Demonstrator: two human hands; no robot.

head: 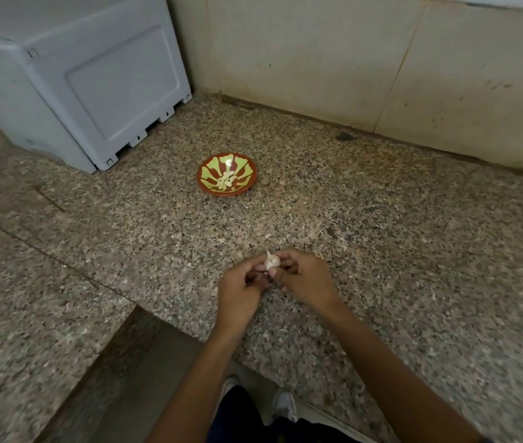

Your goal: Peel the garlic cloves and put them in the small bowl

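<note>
Now: left hand (238, 286) pinches garlic (272, 261) | right hand (301, 274) fingers curled, gripping same garlic, above counter (413, 251)

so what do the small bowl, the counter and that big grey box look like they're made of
Small bowl: probably glazed ceramic, or possibly melamine; its glossy painted red and green pattern catches the light.
Counter: polished speckled granite or similar stone, with fine pink, grey and black grains and a soft sheen.
Grey box: moulded plastic, matte, with a recessed panel and small moulded feet.
</note>
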